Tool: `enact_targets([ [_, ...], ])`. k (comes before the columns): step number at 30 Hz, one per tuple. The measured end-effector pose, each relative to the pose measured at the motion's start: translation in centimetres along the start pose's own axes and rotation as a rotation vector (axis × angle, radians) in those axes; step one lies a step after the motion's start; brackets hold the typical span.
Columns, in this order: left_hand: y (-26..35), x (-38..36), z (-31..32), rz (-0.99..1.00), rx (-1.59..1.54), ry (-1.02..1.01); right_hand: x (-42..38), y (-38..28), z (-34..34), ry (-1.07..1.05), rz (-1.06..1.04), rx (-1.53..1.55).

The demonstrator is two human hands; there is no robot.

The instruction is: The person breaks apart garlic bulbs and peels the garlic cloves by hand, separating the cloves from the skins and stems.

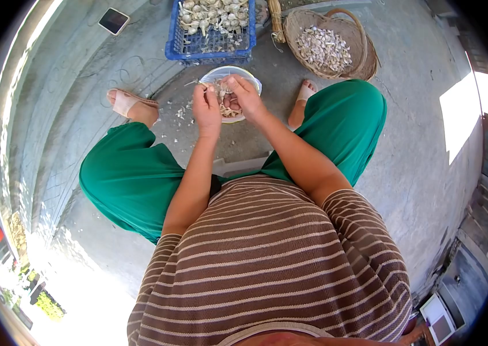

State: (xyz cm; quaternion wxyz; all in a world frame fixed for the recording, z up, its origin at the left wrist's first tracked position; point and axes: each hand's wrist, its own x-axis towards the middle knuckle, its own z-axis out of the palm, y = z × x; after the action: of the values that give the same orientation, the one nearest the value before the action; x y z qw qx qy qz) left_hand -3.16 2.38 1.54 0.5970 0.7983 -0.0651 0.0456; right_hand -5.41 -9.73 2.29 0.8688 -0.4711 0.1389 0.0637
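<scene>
Both hands are held close together over a white bowl (254, 79) on the floor between my feet. My left hand (206, 109) is closed, with thumb and fingertips pinched on what looks like a garlic bulb, its thin pale stem (191, 83) poking out to the left. My right hand (246, 99) faces it with curled fingers, its thumb and fingertips near the same spot; what they pinch is too small to make out. Whitish pieces of garlic (231, 113) lie in the bowl below, partly hidden by the hands.
A blue plastic crate (209, 56) with garlic bulbs (212, 14) stands ahead. Right of it is a wicker basket (365, 43) of loose cloves (323, 47), beside a straw bundle (277, 22). A phone (114, 21) lies on the floor at left. Skin scraps (182, 112) litter the floor.
</scene>
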Motion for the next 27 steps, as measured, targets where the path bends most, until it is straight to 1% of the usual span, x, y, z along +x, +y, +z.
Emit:
enact_targets([
  [2,0.4,0.0,-0.1,-0.049,-0.062,-0.022,-0.1,-0.1,0.0,-0.025,0.000,-0.025],
  [3,0.2,-0.2,-0.1,-0.048,-0.062,-0.023,-0.1,0.0,0.0,-0.038,-0.020,-0.087],
  [5,0.0,0.0,0.0,-0.102,-0.086,0.010,0.2,0.0,-0.2,-0.051,-0.049,-0.151],
  [6,0.6,0.2,0.0,-0.097,-0.089,0.011,0.1,-0.1,-0.2,-0.060,-0.011,-0.080],
  [8,1.8,0.3,-0.2,-0.204,-0.275,0.025,0.5,0.3,-0.6,-0.098,0.069,0.108],
  [9,1.8,0.4,-0.3,-0.201,-0.275,0.027,0.5,0.2,-0.6,-0.100,0.067,0.107],
  [11,1.6,0.5,-0.5,-0.197,-0.306,-0.004,0.4,0.2,-0.6,-0.131,0.115,0.256],
  [15,1.8,0.6,-0.4,-0.182,-0.220,-0.005,0.1,-0.1,-0.4,-0.100,0.161,0.301],
  [17,1.3,0.7,-0.5,-0.109,-0.145,-0.047,0.4,0.5,-0.7,-0.110,0.145,0.294],
  [18,1.6,0.7,-0.4,-0.109,-0.146,-0.047,0.5,0.5,-0.8,-0.109,0.145,0.294],
  [20,2.2,0.7,-0.2,-0.175,-0.448,-0.017,0.6,0.4,-1.0,-0.141,0.150,0.350],
  [21,2.1,0.7,-0.3,-0.175,-0.448,-0.017,0.5,0.3,-1.0,-0.141,0.151,0.350],
  [23,1.9,0.9,-0.5,-0.291,-0.554,0.028,0.5,0.3,-0.9,-0.150,0.149,0.388],
  [24,2.1,0.9,-0.5,-0.292,-0.553,0.030,0.5,0.2,-0.8,-0.151,0.150,0.388],
  [26,2.4,1.0,-0.6,-0.388,-0.643,0.111,0.4,0.2,-0.7,-0.147,0.123,0.427],
  [27,2.4,1.0,-0.7,-0.389,-0.642,0.111,0.3,0.1,-0.6,-0.146,0.124,0.427],
])
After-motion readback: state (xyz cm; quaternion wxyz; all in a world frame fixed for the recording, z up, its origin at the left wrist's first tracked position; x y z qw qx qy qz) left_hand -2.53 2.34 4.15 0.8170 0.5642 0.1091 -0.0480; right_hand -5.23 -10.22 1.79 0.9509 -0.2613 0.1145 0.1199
